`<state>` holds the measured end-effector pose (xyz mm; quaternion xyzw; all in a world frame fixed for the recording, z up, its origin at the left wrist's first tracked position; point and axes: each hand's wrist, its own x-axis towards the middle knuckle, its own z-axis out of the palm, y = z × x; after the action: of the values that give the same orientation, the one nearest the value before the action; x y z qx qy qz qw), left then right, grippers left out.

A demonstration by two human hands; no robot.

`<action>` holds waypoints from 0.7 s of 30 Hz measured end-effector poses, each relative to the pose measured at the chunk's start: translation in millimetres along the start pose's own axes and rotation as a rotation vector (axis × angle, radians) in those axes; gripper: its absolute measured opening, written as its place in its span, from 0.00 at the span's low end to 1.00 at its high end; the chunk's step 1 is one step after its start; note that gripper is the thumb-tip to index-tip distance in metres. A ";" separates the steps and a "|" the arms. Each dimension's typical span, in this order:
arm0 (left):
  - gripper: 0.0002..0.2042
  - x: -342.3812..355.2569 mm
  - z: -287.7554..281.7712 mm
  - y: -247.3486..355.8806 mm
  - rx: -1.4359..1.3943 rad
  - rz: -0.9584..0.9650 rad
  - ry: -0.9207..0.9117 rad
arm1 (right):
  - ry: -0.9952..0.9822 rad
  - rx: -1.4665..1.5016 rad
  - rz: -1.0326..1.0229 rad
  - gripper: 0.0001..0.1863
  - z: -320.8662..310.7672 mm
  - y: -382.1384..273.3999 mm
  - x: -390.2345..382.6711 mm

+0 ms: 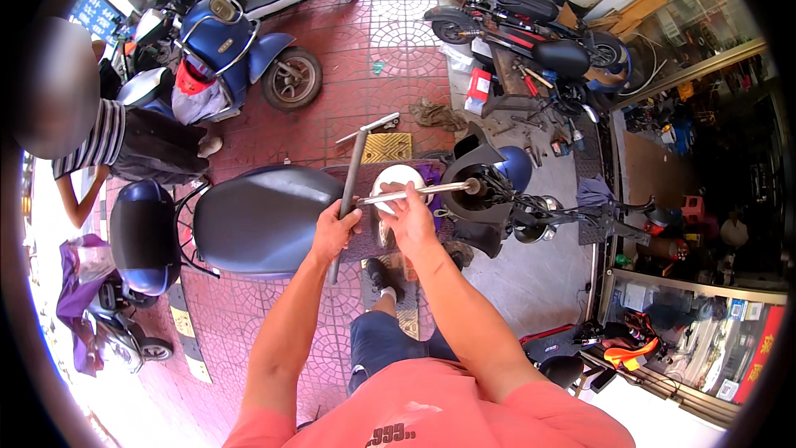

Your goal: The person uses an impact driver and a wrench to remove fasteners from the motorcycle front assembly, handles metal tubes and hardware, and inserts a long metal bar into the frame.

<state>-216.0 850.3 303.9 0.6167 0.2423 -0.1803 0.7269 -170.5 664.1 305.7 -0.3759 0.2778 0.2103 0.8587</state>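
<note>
In the head view, my left hand (333,231) grips a long dull-grey pipe (356,162) with a thin crossbar at its top end. My right hand (407,221) has its fingers around a silver rod (436,188), which runs horizontally to a socket within the scooter's dark front housing (463,164). The pipe and rod cross near my hands. Beneath them are a white round part (395,175) and a purple item (432,176). A black scooter seat (261,218) lies left of the pipe, with a blue rear box (143,242) behind it.
Another person (153,141) in a striped top stands at the left. Parked scooters (224,41) line the upper left; another (124,340) is lower left. A small bike (555,56) and scattered tools (536,139) are at upper right, beside glass shop cases (680,340). My shoe (381,278) is below.
</note>
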 end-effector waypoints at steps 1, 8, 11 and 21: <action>0.13 -6.4 -14.2 -10.5 0.169 0.048 0.046 | -0.074 0.088 0.038 0.21 2.3 1.6 2.9; 0.08 -50.9 -103.2 -27.4 1.033 0.129 0.215 | 0.063 0.041 -0.006 0.21 2.6 3.8 -2.1; 0.07 -49.8 -122.6 -36.1 1.056 0.204 0.232 | 0.094 0.024 -0.008 0.23 6.7 2.0 -3.5; 0.06 -23.2 -130.7 -39.4 1.296 0.360 0.225 | 0.089 -0.068 0.016 0.21 13.7 2.1 -8.6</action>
<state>-274.1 971.2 269.4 0.9733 0.0532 -0.1001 0.1996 -173.9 674.6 317.8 -0.4115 0.3115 0.2097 0.8305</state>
